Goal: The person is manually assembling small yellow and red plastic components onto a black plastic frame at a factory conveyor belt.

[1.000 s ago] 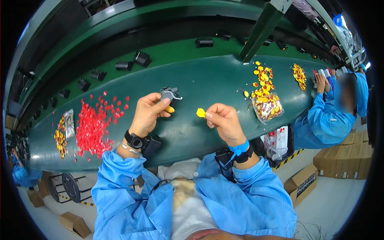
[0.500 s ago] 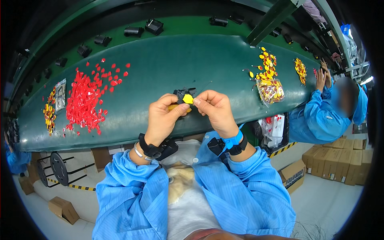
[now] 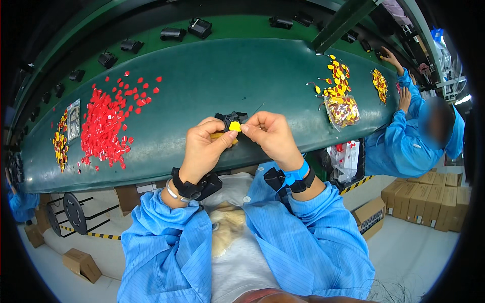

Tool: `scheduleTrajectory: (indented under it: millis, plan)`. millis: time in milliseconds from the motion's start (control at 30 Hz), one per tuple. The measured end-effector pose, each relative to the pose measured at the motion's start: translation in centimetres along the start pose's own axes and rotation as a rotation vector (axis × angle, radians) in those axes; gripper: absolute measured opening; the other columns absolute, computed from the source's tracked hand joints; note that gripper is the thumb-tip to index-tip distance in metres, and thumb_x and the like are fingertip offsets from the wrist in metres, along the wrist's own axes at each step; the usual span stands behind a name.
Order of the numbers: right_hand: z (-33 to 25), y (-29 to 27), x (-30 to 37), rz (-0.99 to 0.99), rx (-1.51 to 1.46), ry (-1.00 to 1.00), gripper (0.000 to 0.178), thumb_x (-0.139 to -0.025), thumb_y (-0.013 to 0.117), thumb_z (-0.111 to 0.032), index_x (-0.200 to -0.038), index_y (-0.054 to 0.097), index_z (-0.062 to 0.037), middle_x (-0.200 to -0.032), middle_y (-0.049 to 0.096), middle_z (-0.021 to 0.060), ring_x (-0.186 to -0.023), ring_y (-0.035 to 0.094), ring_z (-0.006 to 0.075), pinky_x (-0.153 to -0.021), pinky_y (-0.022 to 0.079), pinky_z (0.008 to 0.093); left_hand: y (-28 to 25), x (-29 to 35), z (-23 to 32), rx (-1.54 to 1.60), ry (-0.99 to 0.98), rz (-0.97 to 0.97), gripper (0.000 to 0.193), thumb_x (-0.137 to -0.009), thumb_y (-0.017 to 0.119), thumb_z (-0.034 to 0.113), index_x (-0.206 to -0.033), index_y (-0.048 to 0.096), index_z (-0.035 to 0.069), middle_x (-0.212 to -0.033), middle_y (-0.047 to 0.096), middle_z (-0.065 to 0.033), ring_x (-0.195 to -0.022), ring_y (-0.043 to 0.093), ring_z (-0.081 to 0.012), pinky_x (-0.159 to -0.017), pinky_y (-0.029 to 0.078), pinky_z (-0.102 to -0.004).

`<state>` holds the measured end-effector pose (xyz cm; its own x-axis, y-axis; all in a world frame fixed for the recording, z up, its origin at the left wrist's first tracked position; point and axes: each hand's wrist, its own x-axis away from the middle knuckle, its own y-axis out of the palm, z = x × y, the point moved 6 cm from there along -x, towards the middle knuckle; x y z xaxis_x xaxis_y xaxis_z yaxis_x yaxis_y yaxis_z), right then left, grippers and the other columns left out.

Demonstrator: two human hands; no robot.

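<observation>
Over the near middle of the green table, my left hand [image 3: 208, 144] pinches a small yellow flat piece [image 3: 235, 126] between thumb and forefinger. Behind this piece sits a dark black part [image 3: 232, 117], partly covered by my fingers. A yellow-orange edge [image 3: 217, 135] shows under the left fingers; its kind is unclear. My right hand [image 3: 270, 135] is closed, thumb and forefinger meeting at the right side of the yellow piece. From the top of the right hand sticks up a thin dark strand. Exactly what the right fingertips grip is hidden.
Red pieces [image 3: 103, 129] spread over the green table [image 3: 202, 76] at left, beside a clear bag [image 3: 74, 120] and yellow-red pieces [image 3: 60, 144]. More yellow pieces and a filled bag [image 3: 343, 111] lie right. Black units [image 3: 200, 28] line the far belt. A co-worker [image 3: 404, 136] sits at right.
My hands stay together, and less of the yellow piece shows between the fingertips. At right, one of the co-worker's hands has reached farther out toward the black units.
</observation>
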<state>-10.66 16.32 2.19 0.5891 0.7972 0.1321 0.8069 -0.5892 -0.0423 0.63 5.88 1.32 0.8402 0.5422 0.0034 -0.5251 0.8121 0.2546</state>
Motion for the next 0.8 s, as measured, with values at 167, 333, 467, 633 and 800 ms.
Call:
scheduleTrajectory:
  millis: [167, 333, 467, 633, 800]
  plan:
    - [-0.5, 0.2, -0.4, 0.050, 0.052, -0.102, 0.013, -0.080, 0.068, -0.011, -0.082, 0.064, 0.0011, -0.081, 0.060, 0.0039, -0.069, 0.052, 0.0061, -0.059, 0.043, 0.0206, -0.3, -0.2, -0.2, -0.036, 0.007, -0.001, 0.009, -0.080, 0.066, -0.002, -0.084, 0.062, -0.009, -0.086, 0.054, -0.0055, -0.074, 0.061, -0.0128, -0.064, 0.051, -0.0222]
    - [-1.0, 1.0, -1.4, -0.135, -0.003, -0.128, 0.017, -0.075, 0.071, -0.007, -0.089, 0.066, 0.0007, -0.096, 0.061, 0.0101, -0.084, 0.058, 0.0140, -0.074, 0.046, 0.0259, -0.3, -0.1, -0.6, -0.105, 0.078, -0.031, 0.008, -0.078, 0.067, -0.003, -0.083, 0.063, -0.008, -0.084, 0.054, -0.0051, -0.073, 0.056, -0.0106, -0.064, 0.049, -0.0211]
    - [0.6, 1.6, -2.0, -0.239, -0.066, -0.014, 0.009, -0.075, 0.071, -0.005, -0.081, 0.068, 0.0008, -0.096, 0.062, 0.0101, -0.087, 0.057, 0.0158, -0.077, 0.046, 0.0278, -0.5, 0.2, -1.4, -0.093, 0.035, -0.030, 0.007, -0.077, 0.067, -0.003, -0.081, 0.062, -0.006, -0.084, 0.054, -0.0048, -0.072, 0.055, -0.0093, -0.062, 0.047, -0.0203]
    - [0.9, 2.2, -2.1, -0.145, -0.059, -0.066, 0.009, -0.074, 0.071, -0.006, -0.080, 0.068, 0.0010, -0.094, 0.063, 0.0105, -0.084, 0.059, 0.0165, -0.075, 0.047, 0.0271, -1.4, -0.3, -1.6, -0.128, 0.091, -0.009, 0.007, -0.076, 0.068, -0.004, -0.078, 0.061, -0.007, -0.084, 0.054, -0.0043, -0.065, 0.052, -0.0061, -0.055, 0.043, -0.0178]
    - [1.4, 1.9, -2.6, -0.105, -0.038, -0.031, 0.010, -0.073, 0.073, -0.007, -0.078, 0.069, -0.0004, -0.090, 0.064, 0.0113, -0.079, 0.060, 0.0159, -0.071, 0.048, 0.0270, -1.8, -1.2, -0.7, -0.271, 0.092, -0.054, 0.009, -0.074, 0.069, -0.004, -0.075, 0.060, -0.005, -0.079, 0.053, -0.0029, -0.057, 0.045, -0.0035, -0.048, 0.035, -0.0180]
